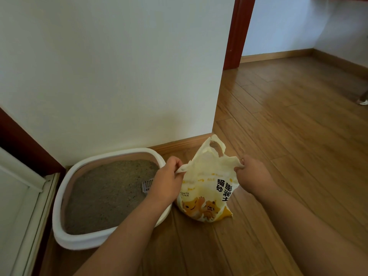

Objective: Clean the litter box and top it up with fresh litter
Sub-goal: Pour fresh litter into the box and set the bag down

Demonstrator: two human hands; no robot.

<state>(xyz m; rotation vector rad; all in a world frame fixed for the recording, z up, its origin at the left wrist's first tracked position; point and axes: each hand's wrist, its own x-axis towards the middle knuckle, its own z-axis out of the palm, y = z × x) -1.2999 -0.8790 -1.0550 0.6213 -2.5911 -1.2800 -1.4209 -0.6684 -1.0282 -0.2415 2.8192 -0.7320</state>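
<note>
soft yellow-and-white printed plastic litter bag [207,188] stood just right of white oval litter box [65,198] | judged heavy, floppy; best supported underneath | top corners pinched by left hand [169,176] and right hand [251,173] fingers

The left forearm covered the four o'clock stretch of the litter box [65,239] rim, and the left hand [166,180] hid all but one slotted corner of the scoop [147,185] lying on the litter. The same hand cut the English print on the litter bag [207,188] to a few letters, and the smaller print above the large characters was too faint to read. At the frame's three o'clock edge a small pale object [362,99] was cropped and blurred beyond identification, and both arms ran out of frame at six o'clock.
</note>
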